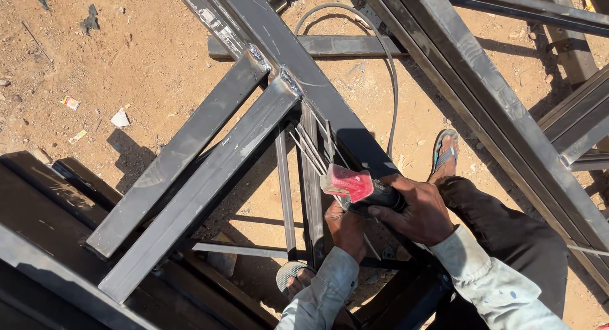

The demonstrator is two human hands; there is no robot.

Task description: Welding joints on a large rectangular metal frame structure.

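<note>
Broadly, a dark steel frame (209, 178) of welded square tubes was seen laid over sandy ground (146, 51), and two broad tubes were joined to a longer slanted one at a corner near the top. A single grey cable (392, 82) was looped across the sand behind the frame and led down towards the hands.

The right hand (415, 209) was closed fully round the black grip of one rod holder (349, 183), whose red clamp head was pointed left, just above the inner struts. The left hand (346, 231) was curled shut beneath it round a small bundle of thin welding rods (311, 149), which were fanned up and left against a strut. At least three rods could be counted; the exact number could not be told.

The step in hand was judged to be the fitting of a rod into the clamp. For that, one rod would need to be parted from the bundle and its bare end lined up with the clamp while the holder was kept steady.

Two sandalled feet were counted, one (445, 153) beyond the right hand and one (290, 276) below the left sleeve.
</note>
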